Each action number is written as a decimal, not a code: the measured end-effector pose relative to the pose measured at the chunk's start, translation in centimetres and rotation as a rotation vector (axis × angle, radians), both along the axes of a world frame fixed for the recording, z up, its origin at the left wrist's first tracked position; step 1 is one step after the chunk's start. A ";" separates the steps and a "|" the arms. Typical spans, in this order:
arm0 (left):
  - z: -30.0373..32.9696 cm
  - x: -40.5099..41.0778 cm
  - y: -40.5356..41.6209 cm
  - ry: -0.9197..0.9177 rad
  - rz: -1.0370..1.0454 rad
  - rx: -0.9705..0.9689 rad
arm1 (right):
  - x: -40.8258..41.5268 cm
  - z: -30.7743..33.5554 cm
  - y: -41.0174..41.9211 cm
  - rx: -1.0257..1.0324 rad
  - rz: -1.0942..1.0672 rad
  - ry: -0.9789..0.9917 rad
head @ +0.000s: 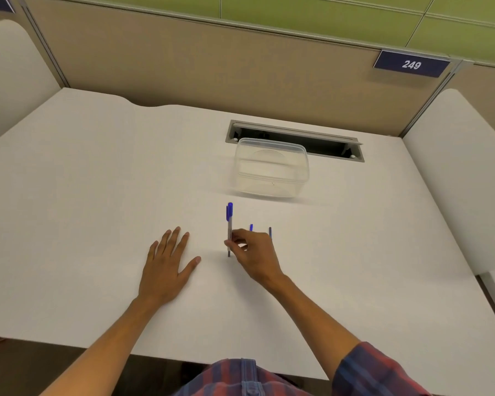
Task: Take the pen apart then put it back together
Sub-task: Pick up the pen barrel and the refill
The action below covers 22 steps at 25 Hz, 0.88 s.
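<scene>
Your right hand [252, 252] pinches the pen [229, 224] on the desk [97, 195]; your left hand [166, 267] lies flat, fingers spread. Two blue pieces [251, 227] beside the knuckles may roll if nudged.

one pen [229, 224], one clear container [271, 167], two hands [166, 264]

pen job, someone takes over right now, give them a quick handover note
Left hand: flat on the desk, palm down, holding nothing.
Right hand: fingertips pinching the pen at its lower barrel.
Pen: blue cap on, pointing away from the person. Two more small blue pieces show just behind the right hand, mostly hidden.
Clear tub sits farther back, looks empty.
Done: cannot tell how far the job is.
Left: check the hidden pieces, then carry on.
</scene>
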<state>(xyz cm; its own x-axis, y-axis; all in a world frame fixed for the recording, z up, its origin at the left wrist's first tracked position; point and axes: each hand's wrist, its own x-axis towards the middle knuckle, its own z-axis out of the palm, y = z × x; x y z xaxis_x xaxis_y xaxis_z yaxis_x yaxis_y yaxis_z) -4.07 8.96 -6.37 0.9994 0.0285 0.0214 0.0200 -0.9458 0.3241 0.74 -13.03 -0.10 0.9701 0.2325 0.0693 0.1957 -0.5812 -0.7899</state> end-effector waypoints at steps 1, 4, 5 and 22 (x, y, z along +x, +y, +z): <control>0.0 0.0 0.0 0.002 0.000 0.001 | 0.3 0.8 0.0 0.014 -0.003 -0.024; 0.0 0.0 0.0 0.001 -0.004 0.002 | 1.6 3.3 0.0 0.054 -0.012 -0.116; 0.0 0.0 0.0 0.001 -0.006 0.001 | 2.0 4.1 0.0 0.064 -0.013 -0.138; 4.2 -0.8 -2.9 -0.408 -0.004 -0.151 | -1.6 4.3 -3.7 0.178 -0.186 0.081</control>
